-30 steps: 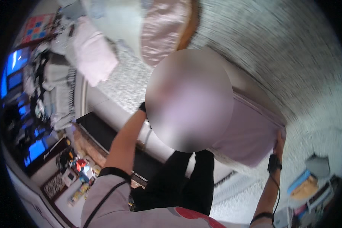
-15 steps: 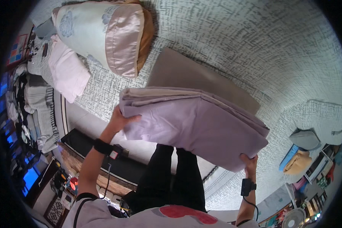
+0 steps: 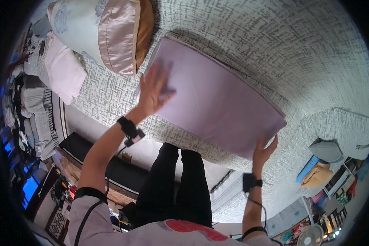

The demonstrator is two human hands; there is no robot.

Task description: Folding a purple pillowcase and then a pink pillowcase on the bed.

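A folded lavender cloth (image 3: 211,96), like a bed sheet, lies flat in a long rectangle on the pale patterned bed cover (image 3: 217,24). My left hand (image 3: 153,92) is open over its left end, fingers spread; whether the palm presses on the cloth I cannot tell. At the near right corner, my right hand (image 3: 264,153) stands with thumb and fingers apart, beside or just touching the edge. The grey-brown folded piece that lay behind is hidden, apparently beneath the lavender cloth.
A pillow (image 3: 117,37) with a pink satin band lies at the far left, beside a pale pink folded cloth (image 3: 65,69). To the right are a grey cap (image 3: 326,151) and a folded tan cloth (image 3: 316,175). A white fan (image 3: 310,237) stands at lower right.
The lavender cloth has moved away from me and down onto the grey-brown piece. Both hands have let go of its ends; the left has moved forward over the top.
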